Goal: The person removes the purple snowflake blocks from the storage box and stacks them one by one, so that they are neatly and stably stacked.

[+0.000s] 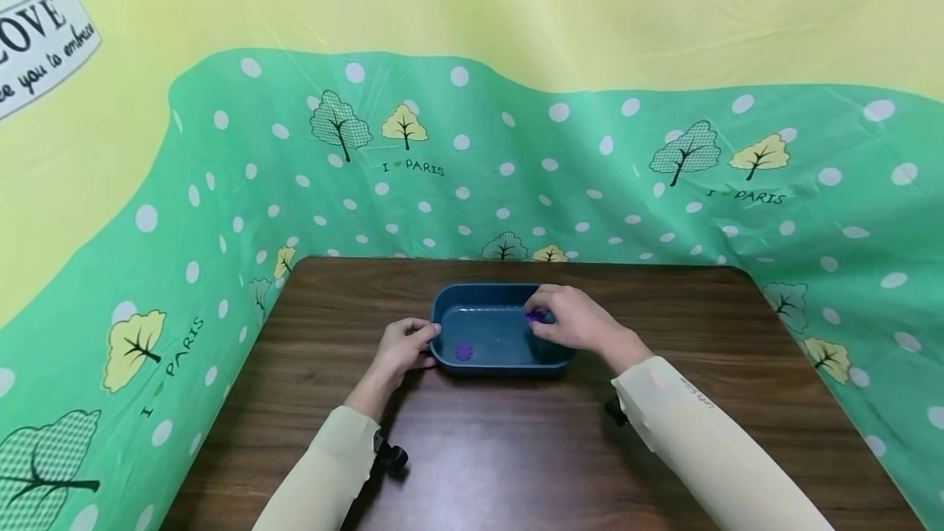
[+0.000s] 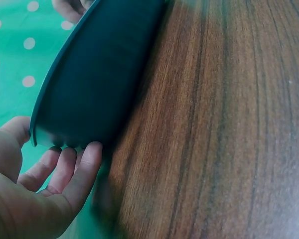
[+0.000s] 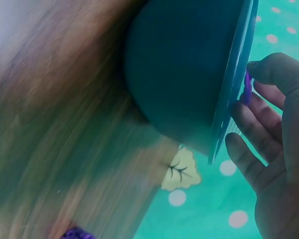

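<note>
A dark blue rectangular tub (image 1: 487, 370) with rounded corners stands on the table. My left hand (image 1: 404, 346) holds its left end, the thumb at the rim and the fingertips against the outer wall (image 2: 89, 89). Over the tub's right end, my right hand (image 1: 571, 319) pinches a small purple piece (image 1: 537, 315) between thumb and fingers. Edge-on in the right wrist view, this purple piece (image 3: 247, 88) looks thin; the fingers hide much of it. A flat purple disc with a notched edge (image 1: 463, 351) lies on the tub's floor, front left.
The brown wood-grain table (image 1: 501, 449) extends around the tub. Behind it hangs a green and yellow printed cloth (image 1: 501, 179). Another dark purple thing (image 3: 77, 233) is cut off at the bottom of the right wrist view; its kind cannot be told.
</note>
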Demonstrator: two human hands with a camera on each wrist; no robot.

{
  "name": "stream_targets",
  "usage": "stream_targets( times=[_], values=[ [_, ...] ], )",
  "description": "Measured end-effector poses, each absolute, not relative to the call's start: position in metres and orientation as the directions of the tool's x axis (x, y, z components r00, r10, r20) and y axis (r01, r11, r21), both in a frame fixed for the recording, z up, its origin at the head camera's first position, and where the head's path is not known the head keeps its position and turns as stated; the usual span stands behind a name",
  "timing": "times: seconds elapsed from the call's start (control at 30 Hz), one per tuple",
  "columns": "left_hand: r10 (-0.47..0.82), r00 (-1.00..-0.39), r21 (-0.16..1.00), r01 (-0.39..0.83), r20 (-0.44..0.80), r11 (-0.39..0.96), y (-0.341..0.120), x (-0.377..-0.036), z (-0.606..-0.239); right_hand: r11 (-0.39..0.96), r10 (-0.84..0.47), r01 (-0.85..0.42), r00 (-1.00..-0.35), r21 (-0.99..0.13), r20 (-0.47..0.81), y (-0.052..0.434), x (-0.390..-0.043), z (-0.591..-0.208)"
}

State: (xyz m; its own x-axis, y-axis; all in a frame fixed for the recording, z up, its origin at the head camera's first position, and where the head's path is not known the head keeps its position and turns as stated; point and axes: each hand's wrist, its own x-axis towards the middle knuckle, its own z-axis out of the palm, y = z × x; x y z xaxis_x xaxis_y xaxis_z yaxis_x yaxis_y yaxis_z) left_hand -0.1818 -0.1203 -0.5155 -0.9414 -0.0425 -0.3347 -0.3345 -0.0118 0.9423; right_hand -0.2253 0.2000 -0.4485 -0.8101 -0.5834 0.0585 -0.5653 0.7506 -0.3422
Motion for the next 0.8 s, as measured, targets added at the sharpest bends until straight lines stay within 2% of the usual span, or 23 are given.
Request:
stream_targets(
  times=[0.8],
  values=[
    [-0.035, -0.938, 0.939, -0.344, -0.344, -0.002, -0.119, -0.183, -0.516, 0.781, -0.506, -0.519, -0.852, -0.347, 0.133, 0.261, -0.219, -0.449]
  ],
)
